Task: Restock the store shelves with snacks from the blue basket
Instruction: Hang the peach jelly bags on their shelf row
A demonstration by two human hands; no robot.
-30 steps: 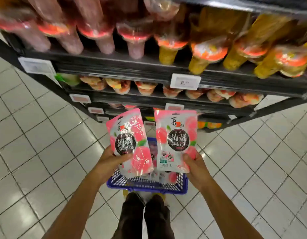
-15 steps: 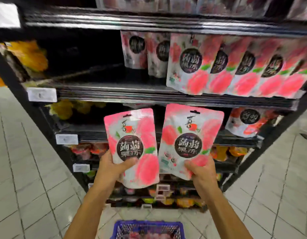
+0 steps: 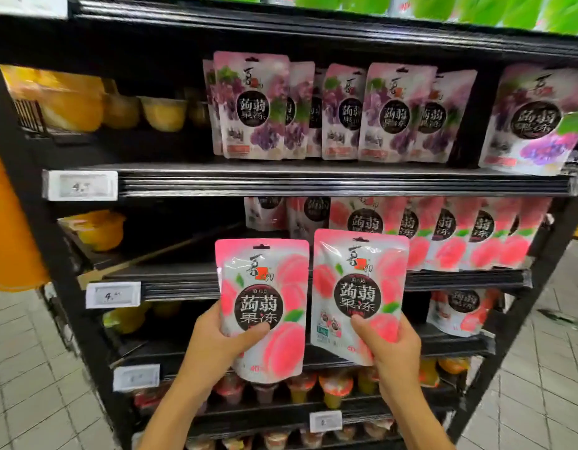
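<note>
My left hand (image 3: 216, 342) grips a pink peach jelly pouch (image 3: 264, 287) by its lower left edge, thumb across the front. In my right hand (image 3: 390, 349) is a second peach pouch (image 3: 359, 277), held upright at its lower right corner. Both pouches stand side by side in front of the black shelf rack (image 3: 313, 183), just below the shelf holding a row of matching peach pouches (image 3: 450, 235). The blue basket is out of view.
Purple grape pouches (image 3: 346, 112) fill the shelf above. Yellow jelly cups (image 3: 164, 113) sit at the upper left, another cup (image 3: 100, 230) on the peach shelf's bare left part. Price tags (image 3: 81, 186) line the shelf edges. Lower shelves hold small cups (image 3: 333, 388). White tiled floor (image 3: 27, 384) lies either side.
The view has tilted up from the basket to the upper shelves. Both hands have lifted the two peach pouches up to the level of the peach shelf.
</note>
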